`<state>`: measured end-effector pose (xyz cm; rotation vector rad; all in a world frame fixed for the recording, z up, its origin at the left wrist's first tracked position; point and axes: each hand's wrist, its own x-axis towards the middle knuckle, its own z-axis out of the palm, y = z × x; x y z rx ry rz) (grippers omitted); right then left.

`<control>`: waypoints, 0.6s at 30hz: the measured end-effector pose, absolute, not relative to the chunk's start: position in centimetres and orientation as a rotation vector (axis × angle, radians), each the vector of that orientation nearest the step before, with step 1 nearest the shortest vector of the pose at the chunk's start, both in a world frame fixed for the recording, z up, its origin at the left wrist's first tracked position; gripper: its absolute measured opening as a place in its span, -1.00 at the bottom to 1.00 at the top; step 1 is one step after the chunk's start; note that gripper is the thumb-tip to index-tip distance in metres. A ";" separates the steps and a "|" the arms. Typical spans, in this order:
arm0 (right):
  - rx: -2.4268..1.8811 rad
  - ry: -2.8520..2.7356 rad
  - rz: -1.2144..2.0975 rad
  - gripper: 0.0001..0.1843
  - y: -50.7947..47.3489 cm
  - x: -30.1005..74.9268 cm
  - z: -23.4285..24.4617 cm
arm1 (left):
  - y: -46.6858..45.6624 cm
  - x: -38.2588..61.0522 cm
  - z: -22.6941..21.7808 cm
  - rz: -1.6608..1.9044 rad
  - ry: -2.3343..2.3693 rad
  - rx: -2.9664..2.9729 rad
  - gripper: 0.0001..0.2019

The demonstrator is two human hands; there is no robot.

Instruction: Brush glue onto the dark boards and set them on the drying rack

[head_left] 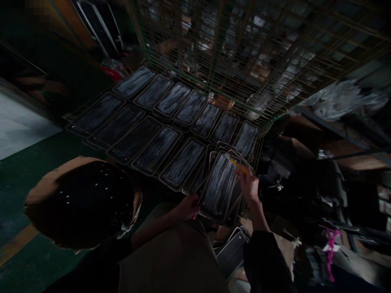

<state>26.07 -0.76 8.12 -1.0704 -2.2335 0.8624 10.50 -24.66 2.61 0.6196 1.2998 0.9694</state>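
Note:
My left hand grips the near edge of a dark rectangular panel streaked with white, which lies on top of a stack of similar panels. My right hand is closed on a thin yellow brush or stick whose tip rests on the panel's upper right part. Two rows of several like panels, all smeared white, lie spread out on the floor beyond.
A wire mesh rack rises behind the panels. A round dark board with small white dots lies at the lower left. More panels sit by my knee. Clutter and crumpled plastic fill the right side.

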 end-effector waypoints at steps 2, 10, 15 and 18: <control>-1.115 -2.230 0.809 -0.60 -0.2 26.8 7.6 | -24.6 10.7 2.6 0.987 1.306 0.592 -0.89; -1.117 -2.434 0.666 -0.63 -4.8 30.3 8.9 | -24.7 10.9 2.9 0.996 1.371 0.607 -0.91; -1.105 -2.542 0.783 -0.67 -10.6 32.8 10.3 | -24.8 10.8 3.6 0.987 1.359 0.606 -0.92; -1.113 -2.525 0.890 -0.68 -13.8 34.7 10.9 | -24.9 11.1 3.5 1.016 1.331 0.621 -0.90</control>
